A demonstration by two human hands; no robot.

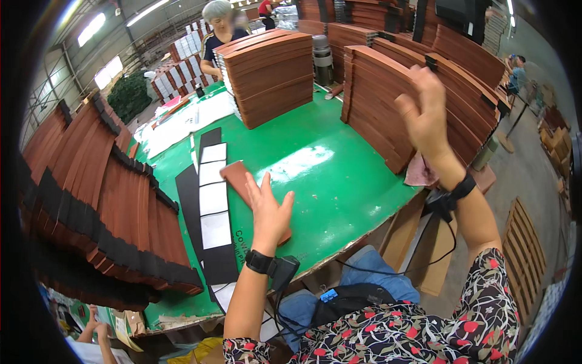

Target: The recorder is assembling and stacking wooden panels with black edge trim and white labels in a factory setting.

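My left hand (270, 215) is over a reddish-brown flat strip (238, 176) lying slantwise on the green tabletop. Its fingers are spread; whether the palm touches the strip is hidden. Just left of it lies a long black strip with white rectangular panels (215, 200), beside another dark strip (189, 209). My right hand (422, 106) is raised with fingers apart and nothing in it, in front of a tall stack of reddish-brown strips (376, 100). Both wrists wear black bands with cables.
More brown strip stacks stand at the left (115, 194) and far middle (273, 79). A dark flask (322, 60) stands between far stacks. A pink cloth (419, 171) is at the table's right edge. Across the table (315, 224) another person (221, 30) works.
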